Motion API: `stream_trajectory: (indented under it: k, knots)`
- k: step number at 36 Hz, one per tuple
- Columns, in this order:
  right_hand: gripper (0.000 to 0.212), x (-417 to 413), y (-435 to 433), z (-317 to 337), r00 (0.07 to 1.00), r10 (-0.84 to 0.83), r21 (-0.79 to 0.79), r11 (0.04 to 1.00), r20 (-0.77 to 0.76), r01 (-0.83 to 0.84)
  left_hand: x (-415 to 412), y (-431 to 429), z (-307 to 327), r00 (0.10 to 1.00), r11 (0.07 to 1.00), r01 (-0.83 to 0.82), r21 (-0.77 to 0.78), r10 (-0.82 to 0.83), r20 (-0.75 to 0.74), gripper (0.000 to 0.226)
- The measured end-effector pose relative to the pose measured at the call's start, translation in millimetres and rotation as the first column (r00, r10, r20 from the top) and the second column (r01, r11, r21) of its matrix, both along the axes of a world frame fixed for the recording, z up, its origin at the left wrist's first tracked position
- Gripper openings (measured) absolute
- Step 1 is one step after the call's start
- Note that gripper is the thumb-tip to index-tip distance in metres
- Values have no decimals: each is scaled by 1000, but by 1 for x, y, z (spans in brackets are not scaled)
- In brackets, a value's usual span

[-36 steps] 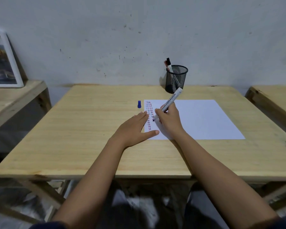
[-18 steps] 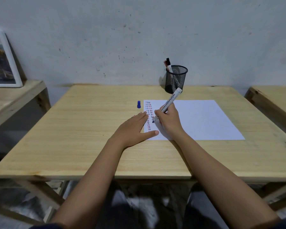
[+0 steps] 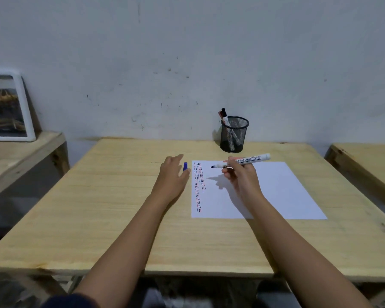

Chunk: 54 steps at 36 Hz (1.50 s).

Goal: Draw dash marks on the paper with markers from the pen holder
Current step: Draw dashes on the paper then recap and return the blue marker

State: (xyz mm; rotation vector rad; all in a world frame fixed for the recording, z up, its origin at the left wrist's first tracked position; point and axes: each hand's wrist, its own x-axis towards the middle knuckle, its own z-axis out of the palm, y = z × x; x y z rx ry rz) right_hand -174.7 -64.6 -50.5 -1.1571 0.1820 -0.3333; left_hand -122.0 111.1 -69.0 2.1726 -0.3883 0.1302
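A white sheet of paper (image 3: 276, 192) lies on the wooden table (image 3: 111, 210), with columns of red, blue and black dash marks (image 3: 198, 185) along its left edge. My right hand (image 3: 242, 176) holds an uncapped blue whiteboard marker (image 3: 242, 161) level above the paper, tip pointing left and off the sheet. My left hand (image 3: 172, 174) hovers with fingers apart just left of the paper, beside the small blue marker cap (image 3: 185, 166) standing on the table. A black mesh pen holder (image 3: 233, 134) at the back holds other markers (image 3: 224, 116).
A second wooden table (image 3: 369, 165) stands to the right and a lower bench (image 3: 20, 158) to the left, bearing a white-framed picture (image 3: 7, 107) leaned on the wall. The grey wall rises right behind the pen holder.
My right hand lifted the marker off the paper and turned it level. My left hand left the paper's corner and moved up toward the blue cap.
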Motion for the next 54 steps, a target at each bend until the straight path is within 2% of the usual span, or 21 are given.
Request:
stream_trajectory:
  k: [4, 9, 12, 15, 17, 20, 25, 29, 39, 45, 54]
  knots:
    - [13, 0, -10, 1, 1000, -2, 38, 999, -11, 2, 14, -9, -3, 998, 997, -56, 54, 56, 12, 42]
    - [12, -1, -18, 1, 999, -2, 11, 1000, -32, 3, 25, -14, 0, 995, 989, -96, 111, 93, 32, 22]
    - [10, 0, -20, 2, 1000, 13, -17, 1000, -26, -13, 23, -13, 3, 993, 993, -117, 10, 117, 10, 16]
    - [7, 0, -21, 3, 1000, 24, -20, 1000, -9, -24, 19, -13, 7, 985, 966, -171, -191, 165, -52, 12]
    - [8, 0, -21, 3, 999, 30, -13, 999, 13, -30, 17, -15, 9, 977, 911, -204, -358, 170, -126, 10]
    - [5, 1, -19, 5, 999, 35, 24, 999, 38, -36, 9, -20, 11, 960, 769, -209, -604, 44, -276, 11]
    - [5, 1, -15, 6, 997, 30, 85, 996, 71, -36, -6, -30, 19, 920, 542, -189, -819, -194, -341, 7]
    - [6, -1, -11, 7, 995, 15, 121, 992, 97, -27, -13, -39, 23, 907, 429, -185, -884, -273, -322, 8]
    - [8, -6, -9, 11, 993, 5, 166, 986, 122, -25, -17, -41, 25, 892, 410, -157, -898, -331, -307, 8]
    - [5, -6, -5, 11, 991, 57, 188, 979, 121, -79, -24, -45, 29, 885, 440, -95, -893, -374, -279, 10]
    - [5, -6, -2, 13, 988, 80, 239, 965, 130, -110, -27, -46, 28, 918, 435, -53, -899, -332, -215, 13]
